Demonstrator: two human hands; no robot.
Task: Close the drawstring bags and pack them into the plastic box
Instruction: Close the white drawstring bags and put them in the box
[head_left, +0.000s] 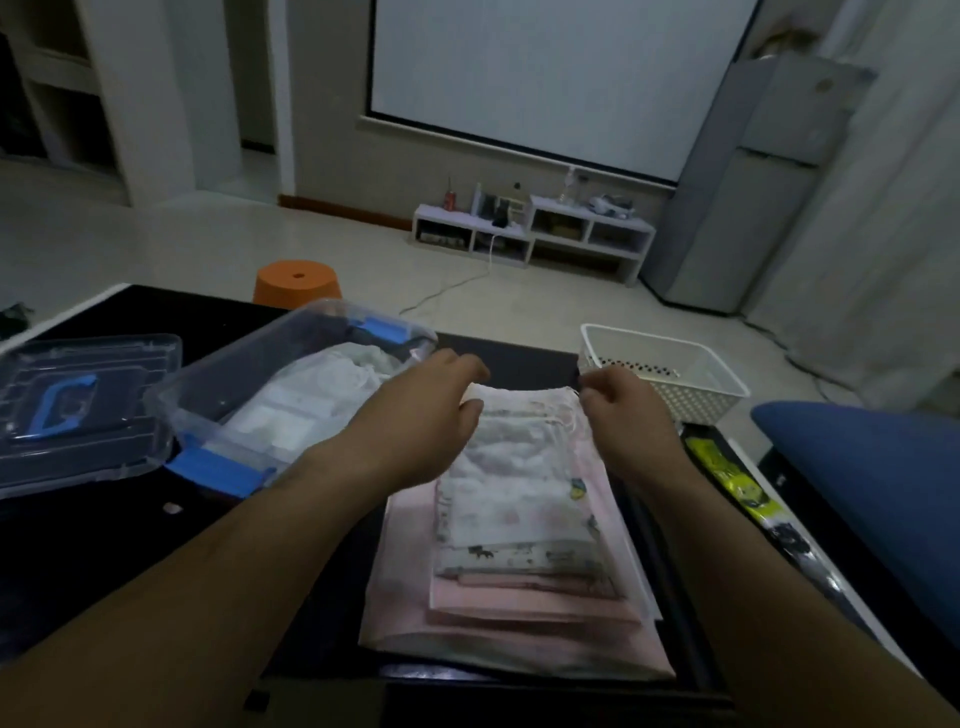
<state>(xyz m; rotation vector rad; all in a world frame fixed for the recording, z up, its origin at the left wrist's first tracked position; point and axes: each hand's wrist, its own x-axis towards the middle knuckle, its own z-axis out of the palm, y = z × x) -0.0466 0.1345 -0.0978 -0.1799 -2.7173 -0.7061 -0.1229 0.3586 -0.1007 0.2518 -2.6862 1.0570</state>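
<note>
Head-worn wide-angle view; faces forward and down; close above the table (78, 545)

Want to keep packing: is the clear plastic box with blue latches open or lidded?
Open: the clear plastic box has no lid on; its clear lid lies beside it on the black table.

Stack of flat drawstring bags (519, 582), pink and white prints, lies mid-table with the mouths pointing away. Top bag (509, 467): white, faint pattern, mouth edge stretched between left hand (431, 410) and right hand (618, 410), one corner each. Plastic box (208, 384): clear, blue latches, lid off, just left of the stack. White bags (322, 389) lie inside.
</note>
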